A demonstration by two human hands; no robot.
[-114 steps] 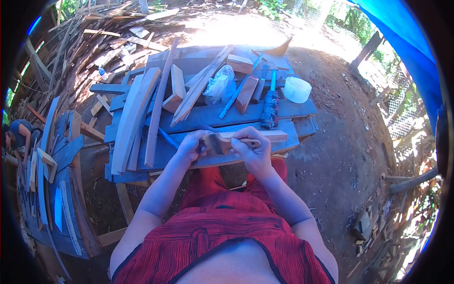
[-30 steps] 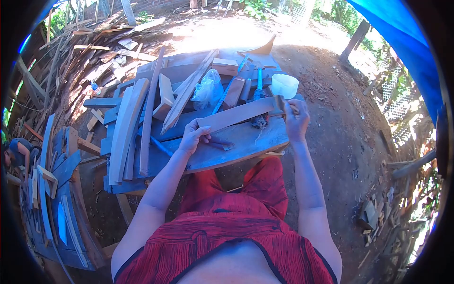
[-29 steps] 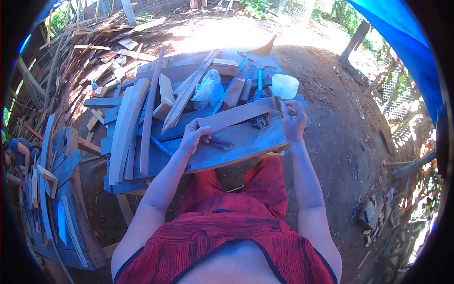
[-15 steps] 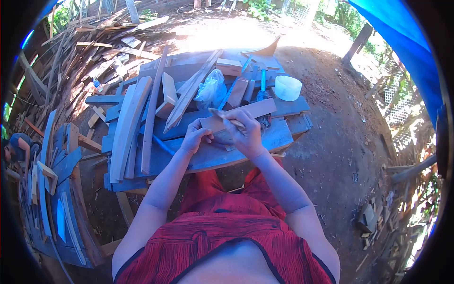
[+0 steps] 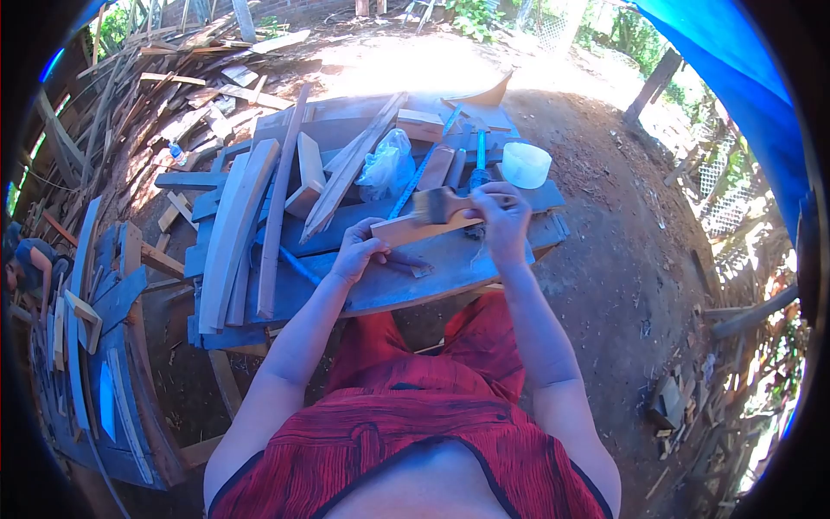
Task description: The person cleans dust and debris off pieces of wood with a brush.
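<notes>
My left hand grips the near-left end of a short wooden board, thumb and fingers closed on its edge. In my right hand is a wide paintbrush, its handle pinched between the fingers and its bristles pointing left over the board. Part of the board's far end is hidden behind my right hand. Under my hands stands the wooden workbench. A dark narrow strip lies on it just below the board.
A white round tub stands at the bench's right, near a clear plastic bag. Long planks cover the left side. Another person bends beside a second bench at far left. Scrap wood is heaped behind.
My right hand has moved right with the brush, whose bristles now show broadside over the board. The board's face has turned and looks lighter. My left hand keeps its hold.
</notes>
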